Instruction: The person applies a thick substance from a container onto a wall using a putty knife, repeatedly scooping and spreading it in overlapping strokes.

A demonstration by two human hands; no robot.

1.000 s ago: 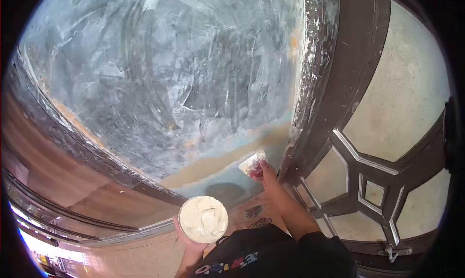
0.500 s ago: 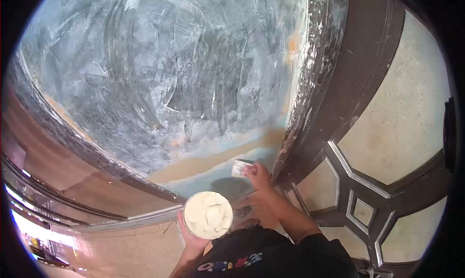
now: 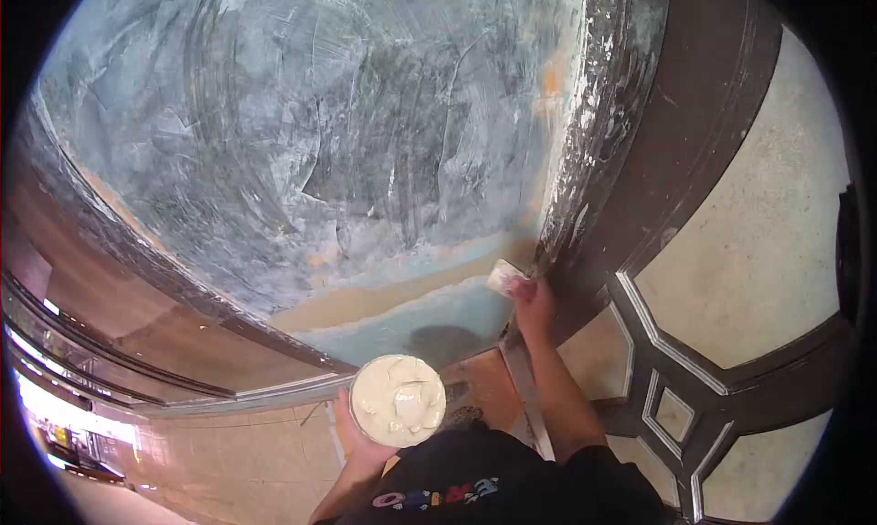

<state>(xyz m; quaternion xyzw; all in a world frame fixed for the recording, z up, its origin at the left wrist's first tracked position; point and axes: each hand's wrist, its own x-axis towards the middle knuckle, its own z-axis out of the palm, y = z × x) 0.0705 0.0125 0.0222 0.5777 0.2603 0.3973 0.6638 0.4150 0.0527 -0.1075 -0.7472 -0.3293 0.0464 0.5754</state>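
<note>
My left hand (image 3: 364, 441) grips the side of a round tub (image 3: 357, 427), held up in front of my body. Cream-white filler paste (image 3: 398, 400) fills it, its surface lumpy. In my right hand (image 3: 533, 298) is a putty knife (image 3: 505, 276), its pale blade against the lower right corner of the wall panel, by the dark frame. The fingers are closed round its handle, which they mostly hide. The grey-blue wall panel (image 3: 365, 141) has smeared, streaky patches, with a tan band (image 3: 393, 294) low across it.
A dark wooden frame (image 3: 630, 178) with chipped white paint borders the panel's right side. Beyond it are pale panels with silvery trim (image 3: 671, 328). A brown ledge (image 3: 128, 260) runs along the left, and a tiled floor (image 3: 237, 461) lies below.
My right hand has moved right and up with the putty knife, from the panel's lower edge to its right corner. The tub has shifted slightly right in view.
</note>
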